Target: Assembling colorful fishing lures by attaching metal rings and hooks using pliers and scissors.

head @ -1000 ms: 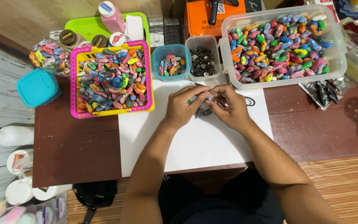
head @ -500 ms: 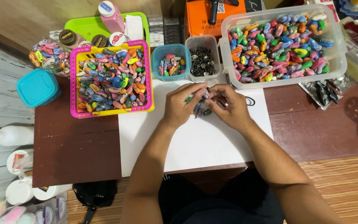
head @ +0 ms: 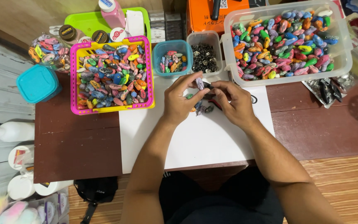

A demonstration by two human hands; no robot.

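My left hand (head: pixel 180 98) and my right hand (head: pixel 233 102) meet over a white sheet (head: pixel 195 141) on the dark red table (head: pixel 75 145). Between the left thumb and fingers I pinch a small grey-purple oval piece (head: pixel 199 83). The right hand's fingers close on a small dark tool or part next to that piece; what it is I cannot tell. Several small coloured pieces (head: pixel 203 108) lie on the sheet under my hands.
A pink-and-yellow basket (head: pixel 76 79) of coloured pieces stands at the left. A small blue tub (head: pixel 159 56), a clear tub of dark metal bits (head: pixel 190 41) and a large clear bin (head: pixel 340 62) of coloured pieces line the back. A teal lidded box (head: pixel 38 83) sits far left.
Both hands have stayed together over the sheet. The grey-purple piece now stands out higher between the left fingertips.
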